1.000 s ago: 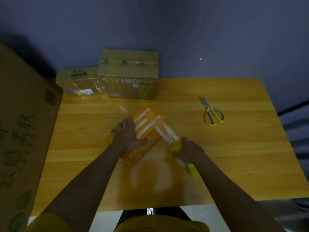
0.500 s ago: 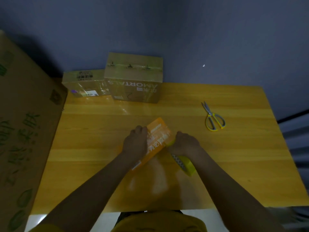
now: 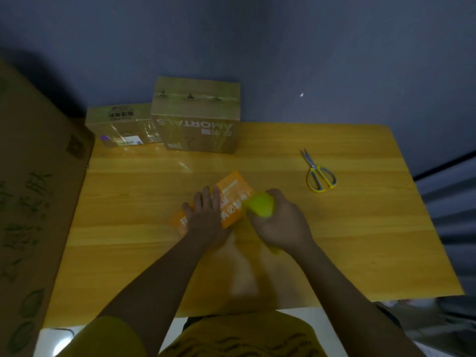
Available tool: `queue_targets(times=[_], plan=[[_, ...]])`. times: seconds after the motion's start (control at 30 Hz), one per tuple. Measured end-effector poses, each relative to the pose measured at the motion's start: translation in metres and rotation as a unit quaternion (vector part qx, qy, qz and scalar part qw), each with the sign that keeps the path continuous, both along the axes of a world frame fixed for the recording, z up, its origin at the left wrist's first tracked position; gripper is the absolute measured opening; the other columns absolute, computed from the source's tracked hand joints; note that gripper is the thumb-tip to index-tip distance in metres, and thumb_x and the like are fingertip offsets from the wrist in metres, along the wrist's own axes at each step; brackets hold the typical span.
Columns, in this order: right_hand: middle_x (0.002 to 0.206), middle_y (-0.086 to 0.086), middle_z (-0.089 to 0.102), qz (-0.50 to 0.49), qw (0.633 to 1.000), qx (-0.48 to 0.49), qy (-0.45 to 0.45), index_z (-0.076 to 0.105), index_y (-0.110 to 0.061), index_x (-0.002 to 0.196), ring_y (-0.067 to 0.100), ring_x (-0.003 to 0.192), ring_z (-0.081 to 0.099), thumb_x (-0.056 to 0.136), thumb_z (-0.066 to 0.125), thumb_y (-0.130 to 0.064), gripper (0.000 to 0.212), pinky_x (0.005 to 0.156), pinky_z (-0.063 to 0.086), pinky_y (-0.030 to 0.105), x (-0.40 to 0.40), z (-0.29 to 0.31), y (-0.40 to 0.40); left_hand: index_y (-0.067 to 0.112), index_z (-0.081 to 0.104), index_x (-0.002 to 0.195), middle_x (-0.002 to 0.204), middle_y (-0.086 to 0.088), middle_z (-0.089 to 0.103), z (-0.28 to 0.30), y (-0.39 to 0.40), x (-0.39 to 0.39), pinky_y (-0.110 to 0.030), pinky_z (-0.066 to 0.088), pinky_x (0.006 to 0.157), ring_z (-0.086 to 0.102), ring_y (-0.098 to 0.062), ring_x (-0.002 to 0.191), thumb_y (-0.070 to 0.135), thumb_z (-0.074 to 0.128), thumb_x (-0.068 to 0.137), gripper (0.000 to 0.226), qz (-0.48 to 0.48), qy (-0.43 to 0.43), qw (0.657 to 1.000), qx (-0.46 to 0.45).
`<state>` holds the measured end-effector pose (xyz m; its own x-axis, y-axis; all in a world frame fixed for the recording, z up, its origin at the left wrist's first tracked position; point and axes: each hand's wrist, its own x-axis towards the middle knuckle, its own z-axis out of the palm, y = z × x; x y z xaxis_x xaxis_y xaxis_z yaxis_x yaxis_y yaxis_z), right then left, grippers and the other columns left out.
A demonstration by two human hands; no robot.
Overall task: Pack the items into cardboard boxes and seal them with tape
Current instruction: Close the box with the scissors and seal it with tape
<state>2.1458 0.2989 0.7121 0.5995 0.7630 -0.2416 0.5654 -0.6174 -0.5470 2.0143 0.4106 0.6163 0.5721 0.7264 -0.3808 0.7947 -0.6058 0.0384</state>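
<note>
A small orange box (image 3: 233, 199) with white print lies at the middle of the wooden table (image 3: 334, 228). My left hand (image 3: 206, 217) lies flat on top of it, fingers straight, pressing it down. My right hand (image 3: 279, 222) grips a yellow-green tape dispenser (image 3: 260, 204) and holds it against the box's right side. Any tape on the box is too faint to make out.
Two taped cardboard boxes stand at the table's back edge: a taller one (image 3: 198, 119) printed AMORTALS and a lower one (image 3: 121, 124) to its left. Yellow-handled scissors (image 3: 318, 173) lie at the right. A large cardboard box (image 3: 31, 202) stands along the table's left side.
The orange box has been turned over, showing a different face. My right hand has brought the tape dispenser up from the near side to the box's right side. My left hand stays on the box.
</note>
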Motion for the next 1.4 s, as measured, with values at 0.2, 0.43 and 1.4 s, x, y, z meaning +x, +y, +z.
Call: queue_targets(times=[0.2,0.43,1.4], plan=[[0.102,0.014,0.067,0.039,0.994,-0.051,-0.084,0.055,-0.02,0.119,0.035,0.097,0.063,0.067,0.066,-0.046,0.059,0.065,0.04,0.03,0.012,0.04,0.016,0.015,-0.013,0.15,0.155,-0.008,0.0,-0.005,0.005,0.004,-0.058,0.024,0.103,0.012,-0.032,0.139,0.081,0.049,0.07,0.121,-0.024,0.034,0.999,0.0],[0.1,0.01,0.061,0.028,0.993,-0.11,0.026,0.05,-0.016,0.121,0.033,0.099,0.06,0.075,0.067,-0.046,0.057,0.066,0.041,0.031,0.01,0.014,-0.018,0.015,-0.013,0.149,0.154,-0.009,0.0,-0.005,0.006,0.006,-0.059,0.026,0.102,0.013,-0.033,0.138,0.083,0.047,0.07,0.121,-0.024,0.041,0.999,0.008],[0.087,-0.001,0.051,0.172,0.943,-0.277,-0.072,0.051,-0.017,0.117,0.019,0.075,0.05,0.086,0.061,-0.044,0.043,0.06,0.038,0.031,0.003,0.0,0.082,0.027,0.023,0.151,0.151,-0.001,0.035,0.022,0.089,-0.03,-0.037,0.041,0.098,0.045,-0.024,0.127,0.082,0.054,0.062,0.109,0.128,-0.133,0.908,-0.376]])
